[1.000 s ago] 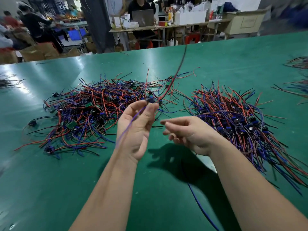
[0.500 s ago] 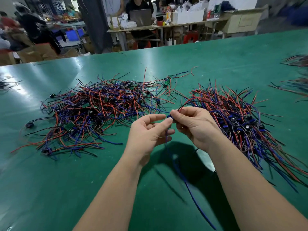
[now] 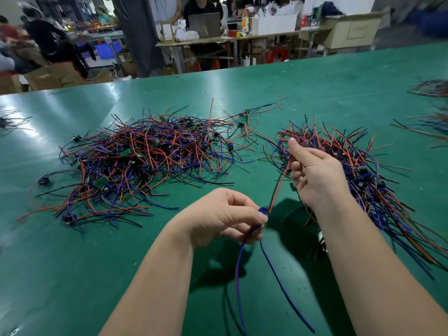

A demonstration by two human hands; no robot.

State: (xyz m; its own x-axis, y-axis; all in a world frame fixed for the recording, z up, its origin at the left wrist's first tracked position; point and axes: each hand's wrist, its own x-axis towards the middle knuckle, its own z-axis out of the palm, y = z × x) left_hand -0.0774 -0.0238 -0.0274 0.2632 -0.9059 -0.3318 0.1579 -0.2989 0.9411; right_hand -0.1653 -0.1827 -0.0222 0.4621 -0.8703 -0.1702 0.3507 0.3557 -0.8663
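Above the near middle of the glossy green desk [image 3: 315, 93], my left hand [image 3: 223, 214] pinches a blue part [image 3: 261, 210] with blue wires [image 3: 278, 280] hanging, my right hand [image 3: 315, 175] clamps its red wire [image 3: 278, 187], the left pile [image 3: 145, 161] and right pile [image 3: 368, 170] lie behind, and a laptop [image 3: 204, 24] sits in the workshop beyond.

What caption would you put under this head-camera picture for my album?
Left hand pinches a small blue part, right hand holds its red and black wires above a green table.
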